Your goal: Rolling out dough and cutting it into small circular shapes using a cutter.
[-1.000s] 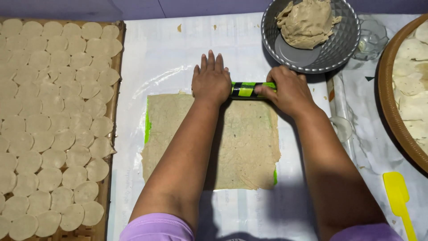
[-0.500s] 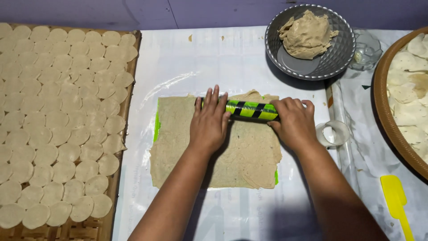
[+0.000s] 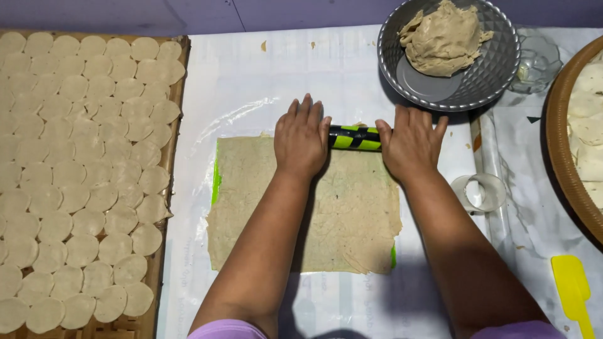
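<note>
Here, left hand point(image 3: 303, 137) and right hand point(image 3: 409, 143) lie flat, palms pressing the green-and-black roller point(image 3: 355, 137) | roller at far edge of thin dough sheet point(image 3: 308, 210), mid-surface | weight spread for even thickness.

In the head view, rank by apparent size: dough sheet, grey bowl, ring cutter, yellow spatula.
1. Dough sheet, clearly largest.
2. Grey bowl.
3. and 4. Ring cutter and yellow spatula look alike; the spatula is cut off by the frame edge, so unranked.
</note>
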